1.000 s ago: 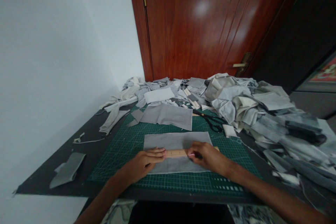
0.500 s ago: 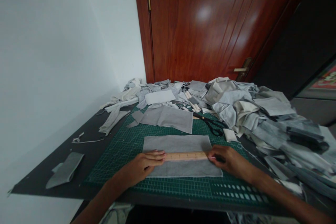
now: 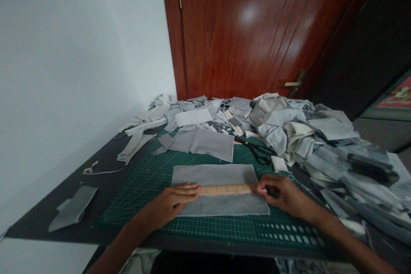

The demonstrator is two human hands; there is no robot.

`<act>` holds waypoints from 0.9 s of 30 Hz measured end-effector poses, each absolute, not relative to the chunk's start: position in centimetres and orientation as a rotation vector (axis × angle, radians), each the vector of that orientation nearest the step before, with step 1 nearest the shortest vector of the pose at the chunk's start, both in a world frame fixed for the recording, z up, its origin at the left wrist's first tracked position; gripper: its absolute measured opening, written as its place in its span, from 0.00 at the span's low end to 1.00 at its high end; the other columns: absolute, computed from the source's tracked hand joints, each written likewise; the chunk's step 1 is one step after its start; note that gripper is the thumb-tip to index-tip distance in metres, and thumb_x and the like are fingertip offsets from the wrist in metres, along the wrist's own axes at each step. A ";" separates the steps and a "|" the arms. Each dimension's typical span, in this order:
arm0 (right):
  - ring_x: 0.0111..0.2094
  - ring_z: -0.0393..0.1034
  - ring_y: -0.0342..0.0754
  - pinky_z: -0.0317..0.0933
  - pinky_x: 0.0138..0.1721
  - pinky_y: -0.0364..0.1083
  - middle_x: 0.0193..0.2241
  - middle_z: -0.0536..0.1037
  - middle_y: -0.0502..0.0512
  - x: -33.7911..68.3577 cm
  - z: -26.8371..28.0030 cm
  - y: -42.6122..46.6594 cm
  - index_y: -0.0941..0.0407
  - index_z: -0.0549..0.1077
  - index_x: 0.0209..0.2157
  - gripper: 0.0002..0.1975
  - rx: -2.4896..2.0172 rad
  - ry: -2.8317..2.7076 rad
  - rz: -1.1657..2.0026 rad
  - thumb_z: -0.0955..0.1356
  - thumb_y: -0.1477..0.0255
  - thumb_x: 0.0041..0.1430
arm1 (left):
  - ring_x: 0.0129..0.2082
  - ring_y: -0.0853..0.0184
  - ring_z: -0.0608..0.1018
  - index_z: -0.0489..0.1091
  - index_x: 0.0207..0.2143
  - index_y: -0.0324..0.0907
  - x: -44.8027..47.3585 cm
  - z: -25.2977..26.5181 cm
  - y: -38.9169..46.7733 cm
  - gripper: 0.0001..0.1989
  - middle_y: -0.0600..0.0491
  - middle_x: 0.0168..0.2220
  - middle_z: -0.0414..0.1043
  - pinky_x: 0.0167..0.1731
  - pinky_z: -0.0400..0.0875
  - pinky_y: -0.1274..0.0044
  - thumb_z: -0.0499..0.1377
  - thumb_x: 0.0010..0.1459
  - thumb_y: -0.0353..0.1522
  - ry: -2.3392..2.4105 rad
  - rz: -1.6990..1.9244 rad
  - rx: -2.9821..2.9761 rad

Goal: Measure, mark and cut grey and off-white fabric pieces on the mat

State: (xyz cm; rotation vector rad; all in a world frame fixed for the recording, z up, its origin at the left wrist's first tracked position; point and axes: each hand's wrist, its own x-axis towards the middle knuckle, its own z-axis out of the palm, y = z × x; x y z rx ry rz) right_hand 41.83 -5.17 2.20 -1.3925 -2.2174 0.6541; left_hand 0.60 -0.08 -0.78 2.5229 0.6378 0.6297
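A light wooden ruler lies lengthwise across the middle of a rectangular grey cloth. My left hand rests flat on the ruler's left end, fingers stretched out together and pointing right. At the ruler's right end, by the cloth's right edge, my right hand is closed in a pinch. What sits between its fingertips, if anything, is too small to make out. Under the cloth is a green cutting mat with a white grid.
Black-handled scissors lie beyond the cloth, beside another grey cloth piece. Heaped fabric scraps cover the back and right side. A folded grey scrap lies at the left on the dark table.
My right hand has shifted slightly right along the ruler's end. The left hand stays on the ruler, and the whole view has moved a little.
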 end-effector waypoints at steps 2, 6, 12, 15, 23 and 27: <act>0.29 0.70 0.44 0.59 0.31 0.41 0.33 0.78 0.53 39.6 2.2 -5.0 0.55 0.78 0.36 0.08 -1.310 -2.198 0.688 0.67 0.71 0.66 | 0.63 0.64 0.74 0.75 0.59 0.48 0.5 -1.0 0.0 0.28 0.53 0.62 0.71 0.66 0.66 0.67 0.53 0.62 0.18 0.636 0.637 2.520; 0.29 0.68 0.42 0.58 0.32 0.40 0.31 0.78 0.51 33.9 1.8 -4.1 0.55 0.78 0.33 0.05 -1.164 -2.208 0.760 0.69 0.75 0.63 | 0.64 0.64 0.73 0.75 0.59 0.48 0.4 -1.3 0.0 0.29 0.53 0.63 0.71 0.67 0.65 0.67 0.54 0.61 0.18 0.657 0.636 2.516; 0.28 0.67 0.41 0.56 0.30 0.40 0.29 0.76 0.50 29.2 1.2 -2.5 0.57 0.77 0.31 0.06 -1.040 -2.208 0.776 0.69 0.81 0.58 | 0.63 0.64 0.74 0.76 0.58 0.47 0.6 -1.2 -0.2 0.27 0.53 0.63 0.71 0.66 0.66 0.68 0.54 0.62 0.18 0.688 0.618 2.511; 0.27 0.67 0.41 0.56 0.31 0.40 0.29 0.75 0.50 28.7 1.3 -2.3 0.58 0.76 0.29 0.07 -1.028 -2.235 0.758 0.69 0.83 0.57 | 0.64 0.64 0.73 0.74 0.59 0.49 0.7 -1.0 -0.3 0.27 0.54 0.63 0.70 0.67 0.65 0.68 0.54 0.63 0.19 0.677 0.612 2.500; 0.29 0.70 0.43 0.56 0.32 0.40 0.30 0.77 0.51 29.0 2.5 -2.6 0.58 0.75 0.28 0.08 -1.183 -2.336 0.677 0.69 0.85 0.52 | 0.63 0.63 0.74 0.75 0.59 0.51 0.6 -1.1 0.1 0.29 0.55 0.62 0.71 0.66 0.67 0.67 0.54 0.61 0.18 0.647 0.657 2.496; 0.30 0.72 0.44 0.57 0.32 0.40 0.30 0.79 0.52 31.6 2.5 -2.5 0.57 0.76 0.29 0.08 -1.248 -2.363 0.656 0.69 0.84 0.52 | 0.62 0.63 0.75 0.75 0.59 0.50 0.6 -1.0 0.1 0.27 0.53 0.62 0.72 0.65 0.67 0.67 0.54 0.62 0.19 0.631 0.670 2.498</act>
